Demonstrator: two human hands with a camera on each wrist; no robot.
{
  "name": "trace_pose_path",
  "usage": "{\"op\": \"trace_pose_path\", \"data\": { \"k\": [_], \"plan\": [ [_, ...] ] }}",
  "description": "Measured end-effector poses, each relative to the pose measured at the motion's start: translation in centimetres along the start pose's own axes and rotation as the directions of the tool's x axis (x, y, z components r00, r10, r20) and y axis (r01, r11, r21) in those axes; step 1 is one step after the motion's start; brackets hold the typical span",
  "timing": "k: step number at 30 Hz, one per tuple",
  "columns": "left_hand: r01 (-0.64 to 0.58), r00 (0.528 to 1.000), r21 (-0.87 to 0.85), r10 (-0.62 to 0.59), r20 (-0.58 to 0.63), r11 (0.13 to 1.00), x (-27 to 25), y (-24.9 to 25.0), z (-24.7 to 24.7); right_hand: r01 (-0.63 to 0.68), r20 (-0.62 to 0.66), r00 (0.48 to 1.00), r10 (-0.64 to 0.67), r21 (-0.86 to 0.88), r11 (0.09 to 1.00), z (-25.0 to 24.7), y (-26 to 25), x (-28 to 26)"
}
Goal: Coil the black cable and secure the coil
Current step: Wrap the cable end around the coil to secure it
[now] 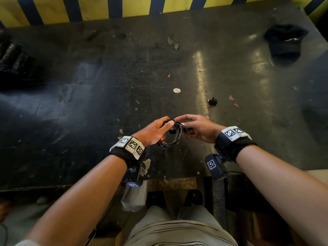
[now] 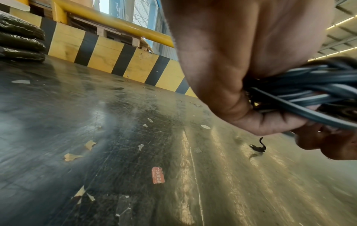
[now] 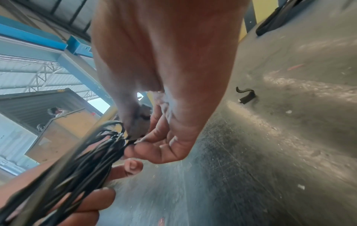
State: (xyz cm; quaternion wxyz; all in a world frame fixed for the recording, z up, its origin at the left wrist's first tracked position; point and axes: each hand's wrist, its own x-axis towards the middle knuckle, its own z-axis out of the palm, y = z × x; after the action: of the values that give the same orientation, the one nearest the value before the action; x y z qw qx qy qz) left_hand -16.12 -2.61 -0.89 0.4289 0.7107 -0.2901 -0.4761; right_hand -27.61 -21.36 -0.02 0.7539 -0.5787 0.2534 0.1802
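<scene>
Head view: left hand [image 1: 154, 132] clamps the thin black cable coil [image 1: 170, 137] so loops stay stacked, right hand [image 1: 197, 128] pinches its loose tail, likely to wrap it.

black cable [image 1: 171, 137]: smooth, slightly glossy | table [image 1: 106, 86]: dark, scratched, glossy | cap [image 1: 285, 41]: black cloth, matt
</scene>
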Motion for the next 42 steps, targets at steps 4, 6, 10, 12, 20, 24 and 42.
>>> {"op": "trace_pose_path", "data": {
  "k": [4,6,10,12,20,24,42],
  "plan": [
    [0.011,1.0,0.025,-0.011,-0.011,1.0,-0.1,-0.4,-0.2,-0.076,0.037,0.997,0.07,0.186,0.98,-0.5,0.0,-0.5],
    [0.015,1.0,0.033,-0.015,-0.013,0.999,-0.1,-0.6,-0.3,-0.078,0.07,0.996,0.063,0.235,0.969,-0.9,0.2,-0.7],
    [0.003,1.0,0.06,-0.002,-0.009,0.998,-0.1,-0.5,-0.3,-0.037,0.102,0.995,0.017,0.199,0.979,-1.0,0.7,-0.6],
    [-0.001,1.0,0.06,0.002,-0.012,0.998,-0.1,-0.5,-0.3,-0.027,0.117,0.993,0.005,0.19,0.981,-1.0,0.8,-0.7],
    [-0.004,0.999,0.092,0.009,-0.052,0.996,-0.4,-0.5,-0.7,-0.024,0.123,0.992,-0.002,0.207,0.978,-1.1,1.9,-0.8],
    [-0.016,0.997,0.086,0.023,-0.08,0.996,-0.1,-0.9,-0.5,-0.009,0.112,0.994,-0.014,0.201,0.98,-1.0,2.3,-0.7],
    [-0.033,0.996,0.048,0.037,-0.086,0.998,-0.1,-1.1,1.2,-0.024,0.033,0.999,0.016,0.252,0.967,0.2,3.6,-1.4]
  ]
}}
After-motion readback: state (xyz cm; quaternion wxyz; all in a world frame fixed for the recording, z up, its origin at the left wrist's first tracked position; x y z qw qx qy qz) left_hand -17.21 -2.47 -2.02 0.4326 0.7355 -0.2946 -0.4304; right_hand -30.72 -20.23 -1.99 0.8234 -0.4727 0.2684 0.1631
